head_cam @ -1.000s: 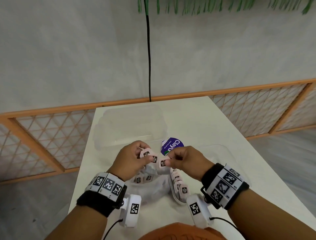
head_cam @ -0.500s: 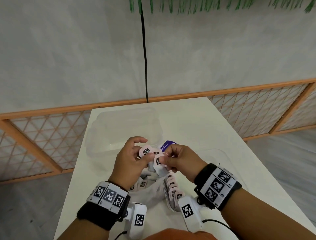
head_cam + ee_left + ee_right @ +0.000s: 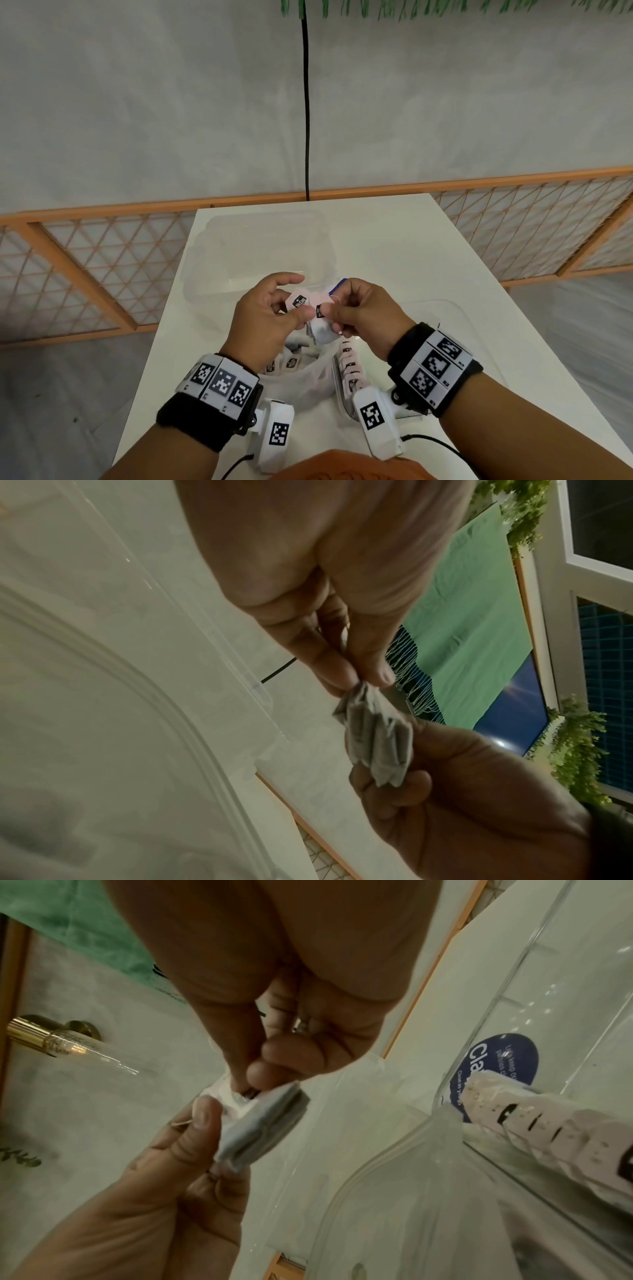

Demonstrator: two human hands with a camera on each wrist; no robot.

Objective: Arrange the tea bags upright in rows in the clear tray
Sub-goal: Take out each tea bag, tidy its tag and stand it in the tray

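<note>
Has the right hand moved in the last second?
Yes. In the head view the right hand, pinching the tea bags, now covers most of the purple label, which showed almost whole beyond it before: it moved forward or upward.

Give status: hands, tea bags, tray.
Left hand and right hand both pinch small stack of white paper tea bags. A row stands in clear plastic tray. Nothing blocking.

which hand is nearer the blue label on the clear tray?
Right. The right hand sits just in front of the blue label, partly covering it. The left hand is farther off to the left, with the pinched tea bags between the hands.
</note>
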